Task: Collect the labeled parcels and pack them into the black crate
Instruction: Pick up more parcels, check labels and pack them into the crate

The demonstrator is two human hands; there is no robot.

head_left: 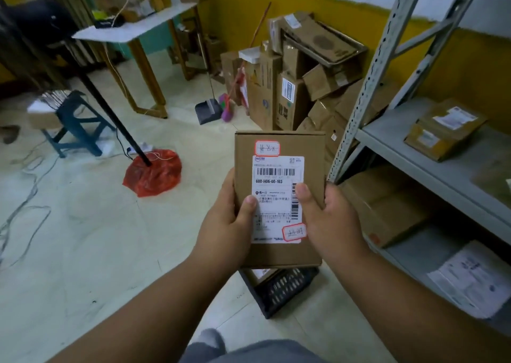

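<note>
Left hand [225, 225] | fingers wrapped on left edge of the flat brown cardboard parcel with white shipping label [279, 196], thumb pressed on label | right hand [329, 221] | fingers clasp right edge, thumb on barcode | parcel between both thumbs, held upright | black slotted plastic crate [282, 290] on floor, directly below fingers, partly hidden.

The black crate [279, 293] at six o'clock lies mostly hidden beneath the held parcel [279, 199]. Small print on its shipping label [276, 196] is unreadable. At three o'clock, the metal shelving [431, 152] runs past the frame's edge.
</note>
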